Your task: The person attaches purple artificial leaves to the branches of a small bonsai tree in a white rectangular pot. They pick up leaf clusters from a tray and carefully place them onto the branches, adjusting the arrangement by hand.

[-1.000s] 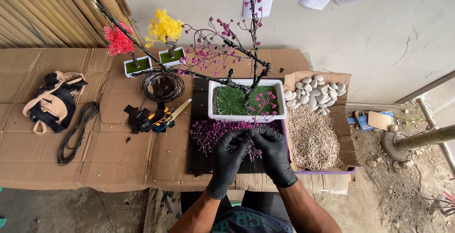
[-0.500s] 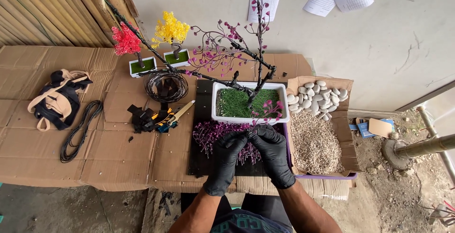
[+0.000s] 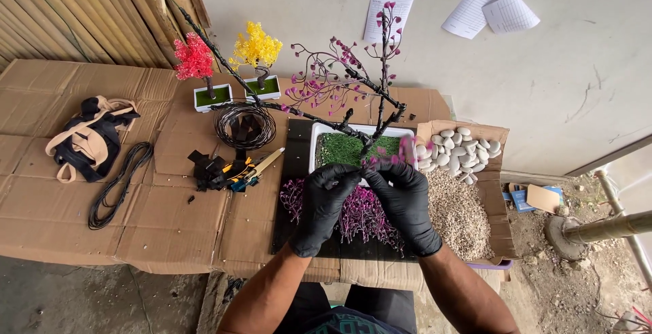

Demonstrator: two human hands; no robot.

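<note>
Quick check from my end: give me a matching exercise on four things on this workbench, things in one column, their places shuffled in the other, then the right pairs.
Things:
1. white pebbles
2. coil of black wire
3. red mini tree
4. black and tan bag

Places:
A. far left of the cardboard
B. in the open box right of the white tray
C. in a small white pot, left of the yellow mini tree
D. in front of the two small pots, left of the tray

Pairs: 1-B, 2-D, 3-C, 4-A

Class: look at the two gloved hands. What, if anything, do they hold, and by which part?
Both the left hand and right hand pinch something small at their fingertips over the purple pieces; what and where cannot be told.
</note>
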